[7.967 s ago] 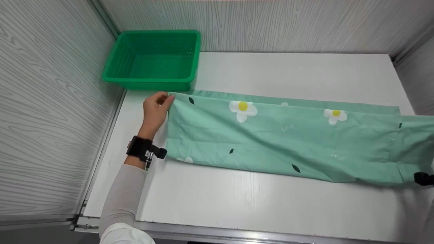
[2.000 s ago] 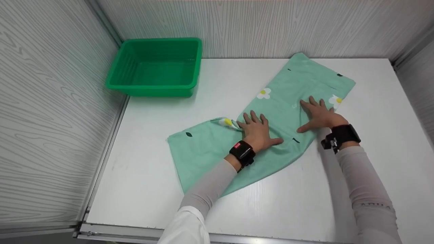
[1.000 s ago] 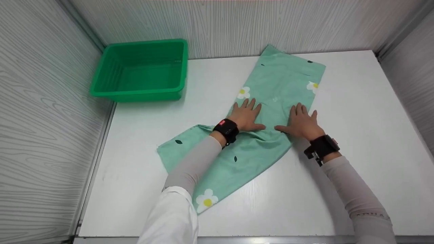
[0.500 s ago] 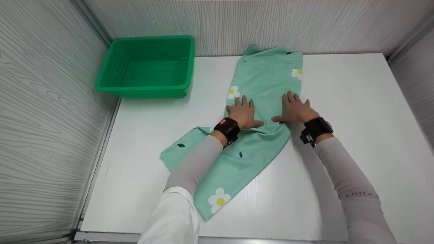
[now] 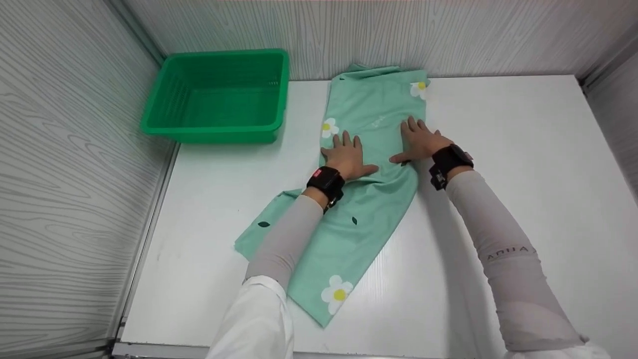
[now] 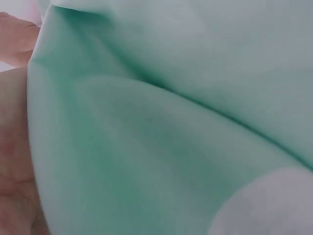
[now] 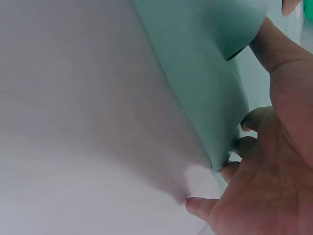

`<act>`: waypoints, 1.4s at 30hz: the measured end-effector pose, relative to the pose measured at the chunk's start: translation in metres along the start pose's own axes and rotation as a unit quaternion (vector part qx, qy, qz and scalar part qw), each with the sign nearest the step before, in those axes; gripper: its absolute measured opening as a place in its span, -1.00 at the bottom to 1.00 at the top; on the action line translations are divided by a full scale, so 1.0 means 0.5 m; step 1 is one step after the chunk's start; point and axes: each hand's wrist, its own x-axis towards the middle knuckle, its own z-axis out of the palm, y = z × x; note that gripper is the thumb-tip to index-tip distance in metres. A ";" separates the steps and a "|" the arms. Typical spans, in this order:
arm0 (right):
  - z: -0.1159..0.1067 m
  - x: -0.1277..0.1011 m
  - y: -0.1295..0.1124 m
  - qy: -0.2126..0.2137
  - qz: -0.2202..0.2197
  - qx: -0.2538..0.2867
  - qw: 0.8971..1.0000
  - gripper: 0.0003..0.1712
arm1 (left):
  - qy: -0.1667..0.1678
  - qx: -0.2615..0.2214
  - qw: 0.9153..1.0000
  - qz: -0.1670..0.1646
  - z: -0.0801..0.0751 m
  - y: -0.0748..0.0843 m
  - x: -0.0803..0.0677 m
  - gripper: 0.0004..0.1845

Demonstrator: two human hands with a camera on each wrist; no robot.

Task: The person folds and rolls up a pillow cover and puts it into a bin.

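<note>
A mint-green cloth (image 5: 359, 244) printed with white daisies and dark leaves lies bent on the table. Its upper part runs toward the back wall, while the lower part spreads to the front left with a pointed corner. My left hand (image 5: 345, 158) rests on its middle with fingers spread. Along the right edge, my right hand (image 5: 418, 142) touches the cloth with extended fingers, its thumb toward the left hand. Wrinkles gather just below both hands. In the right wrist view, the little finger (image 7: 200, 208) reaches past the cloth's edge onto the table.
A green plastic basket (image 5: 209, 132) stands at the back left, against the wall. White wood-grain panels (image 5: 473, 40) enclose the back and sides. The white table (image 5: 523, 149) has a metal rail along its front edge.
Earlier the cloth lay stretched sideways, with my left hand pinching its corner. Since then both hands have come flat onto it, and its far end has swung left toward the basket.
</note>
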 end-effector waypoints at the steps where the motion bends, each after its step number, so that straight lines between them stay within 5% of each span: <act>1: -0.003 0.004 -0.001 -0.001 -0.003 0.001 1.000 0.32 | 0.000 -0.001 1.000 -0.004 0.000 -0.003 0.000 0.15; 14: -0.001 0.028 -0.023 0.001 -0.018 0.018 1.000 0.30 | -0.022 -0.020 0.999 -0.013 -0.017 -0.050 0.002 0.12; 24: 0.009 0.035 -0.039 -0.005 0.018 0.042 0.999 0.32 | 0.011 -0.044 0.999 -0.009 -0.008 -0.048 0.002 0.11; 27: 0.012 0.036 -0.060 0.017 0.052 0.047 0.997 0.30 | 0.011 -0.052 0.999 -0.011 -0.016 -0.050 0.001 0.10; 30: 0.016 0.043 -0.086 0.083 0.070 0.043 0.993 0.29 | 0.011 -0.061 0.998 -0.016 -0.031 -0.067 0.007 0.07; 36: 0.059 0.038 -0.100 0.204 0.040 0.011 0.978 0.17 | 0.012 -0.108 0.993 0.045 -0.013 -0.112 0.023 0.02; 42: 0.113 -0.032 -0.126 0.177 -0.033 -0.005 0.984 0.22 | 0.037 -0.056 0.992 0.111 0.016 -0.144 -0.035 0.05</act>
